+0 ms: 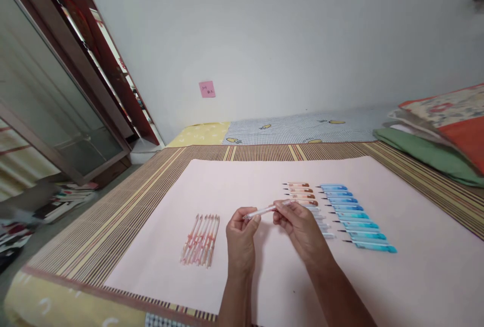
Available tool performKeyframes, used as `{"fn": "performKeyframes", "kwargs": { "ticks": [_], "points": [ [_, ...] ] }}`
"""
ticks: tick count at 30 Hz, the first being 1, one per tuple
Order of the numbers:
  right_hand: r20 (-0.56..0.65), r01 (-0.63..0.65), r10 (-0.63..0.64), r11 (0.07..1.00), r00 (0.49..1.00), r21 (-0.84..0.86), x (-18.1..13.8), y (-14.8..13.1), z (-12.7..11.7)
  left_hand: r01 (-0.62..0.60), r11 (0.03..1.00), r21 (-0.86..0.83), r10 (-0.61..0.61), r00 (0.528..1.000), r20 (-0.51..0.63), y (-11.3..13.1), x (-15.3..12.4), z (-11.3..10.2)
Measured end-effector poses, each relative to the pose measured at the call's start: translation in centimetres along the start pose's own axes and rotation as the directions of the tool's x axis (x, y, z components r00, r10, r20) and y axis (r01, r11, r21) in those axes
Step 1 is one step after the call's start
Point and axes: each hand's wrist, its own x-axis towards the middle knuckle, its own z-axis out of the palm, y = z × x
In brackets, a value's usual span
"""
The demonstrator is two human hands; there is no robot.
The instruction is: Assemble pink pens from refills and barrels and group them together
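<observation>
Between my two hands I hold a slim pale pen point(264, 210) above the pink-white sheet point(242, 175). The fingers of my left hand point(242, 231) pinch its left end, while my right hand point(298, 223) grips the right end. To the left lies a row of several white pens with pink and red patterns point(200, 241), side by side. On the right are several blue and turquoise pens point(355, 221) in a slanting column. Brown and cream pens point(300, 191) lie just beyond my right hand, which partly hides the pale grey pens point(321, 221) below them.
The sheet lies on a striped mat point(124, 206) over a bed. A stack of folded fabric and cushions point(434, 140) sits at the right. A wall with a pink sticky note point(206, 89) rises behind. A glass-panelled door point(49, 79) stands at the left.
</observation>
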Motion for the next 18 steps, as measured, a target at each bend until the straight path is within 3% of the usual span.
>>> {"fn": "performKeyframes", "kwargs": {
  "ticks": [3,7,13,18],
  "points": [
    [0.022,-0.035,0.033,0.998,0.999,0.057,0.0,0.0,0.1,-0.028,1.000,0.002,0.028,1.000,0.012,0.2,0.0,0.0],
    [-0.004,-0.001,0.001,0.999,1.000,0.046,-0.2,0.3,0.7,0.050,0.987,-0.152,-0.051,0.999,-0.004,0.1,0.1,0.4],
    [-0.065,0.129,-0.147,0.965,0.987,-0.228,-0.4,1.0,1.6,0.172,0.915,-0.365,-0.207,0.977,-0.057,-0.4,0.4,0.5],
    [-0.056,0.189,-0.216,0.934,0.975,-0.304,-0.4,1.0,2.0,0.203,0.899,-0.388,-0.256,0.962,-0.090,-0.4,0.6,0.2]
  ]
}}
